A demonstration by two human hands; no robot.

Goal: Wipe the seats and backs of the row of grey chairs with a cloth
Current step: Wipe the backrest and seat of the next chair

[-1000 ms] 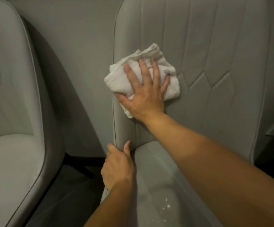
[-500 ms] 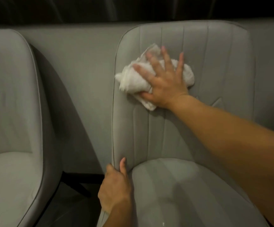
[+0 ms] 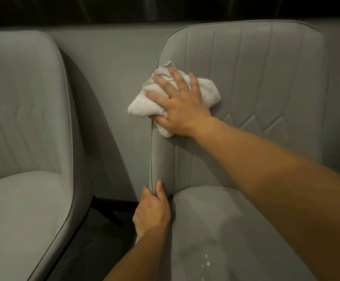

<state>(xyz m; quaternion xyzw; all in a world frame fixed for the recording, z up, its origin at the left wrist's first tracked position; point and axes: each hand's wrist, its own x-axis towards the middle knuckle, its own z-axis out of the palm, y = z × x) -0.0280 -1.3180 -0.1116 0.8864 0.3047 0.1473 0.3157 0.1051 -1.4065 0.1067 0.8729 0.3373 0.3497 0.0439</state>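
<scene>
Fingers (image 3: pixel 166 84) on crumpled terry cloth (image 3: pixel 207 90)

Wall (image 3: pixel 112 63): plain grey, behind the seating.
Floor (image 3: pixel 96 246): dark, in shadow.
Top strip (image 3: pixel 124 9): black, details unclear.

We see the left chair (image 3: pixel 23 138) cut off by the left and bottom edges. The right hand (image 3: pixel 182 107) covers the middle of the cloth (image 3: pixel 207 91). The left hand (image 3: pixel 151 213) hides its 4 fingers behind the right chair's (image 3: pixel 256 78) edge; only the thumb shows.
</scene>
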